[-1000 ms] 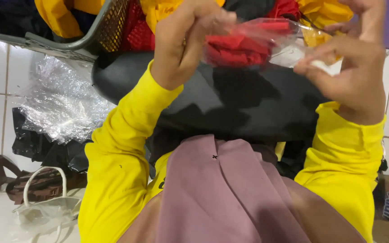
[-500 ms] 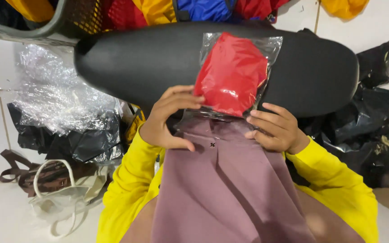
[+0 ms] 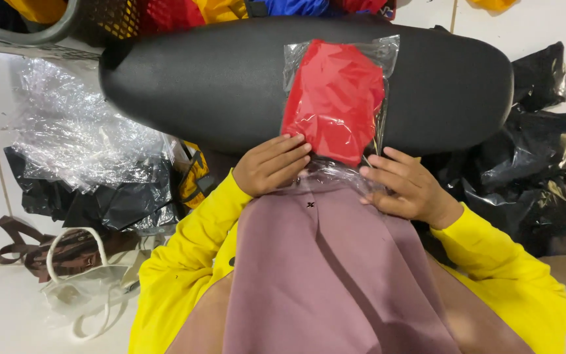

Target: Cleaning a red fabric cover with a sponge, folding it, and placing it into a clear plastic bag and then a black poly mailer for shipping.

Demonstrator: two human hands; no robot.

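Note:
A clear plastic bag point(image 3: 335, 98) with a folded red cloth inside lies on a black padded seat point(image 3: 217, 78) in front of me. My left hand point(image 3: 273, 164) rests with its fingers on the bag's near left edge. My right hand point(image 3: 404, 187) lies flat on the bag's near right flap, pressing it against the mauve cloth point(image 3: 322, 275) that hangs over my lap. Both arms are in yellow sleeves.
A pile of crumpled clear plastic bags point(image 3: 73, 131) and black plastic bags point(image 3: 93, 200) lies to the left on the white tiled floor. A brown strap bag and a white-handled bag point(image 3: 67, 262) are at lower left. More black bags point(image 3: 532, 170) sit to the right. A basket of coloured cloth point(image 3: 165, 13) stands behind the seat.
The bagged red cloth, held up in both hands a second ago, has come down onto the black seat. Both hands now rest at its near edge.

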